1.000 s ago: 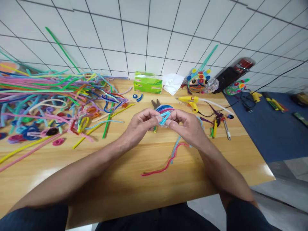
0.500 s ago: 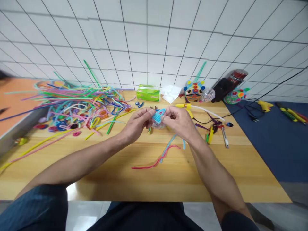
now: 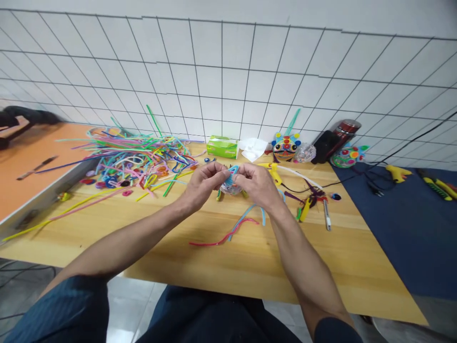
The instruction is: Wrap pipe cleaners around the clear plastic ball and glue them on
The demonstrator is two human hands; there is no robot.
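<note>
Between my two hands is a small pointed piece of bent light-blue pipe cleaner, pinched from both sides. My left hand closes thumb and fingers on its left edge. On the opposite edge my right hand pinches it, and the fingertips partly cover the piece. Just beneath the hands sits a clear, shiny ball-like thing, largely hidden by them. On the wood nearer to me lie a red pipe cleaner and a light-blue pipe cleaner, which cross each other.
A heap of coloured pipe cleaners spreads over the left. A green tissue pack and a decorated animal-face ball stand by the wall. To the right are a yellow glue gun, a pen and a dark red flask.
The view has shifted and tilted a little. The light-blue piece is turned more edge-on between my hands, showing less of its flat face. Both hands keep hold of it.
</note>
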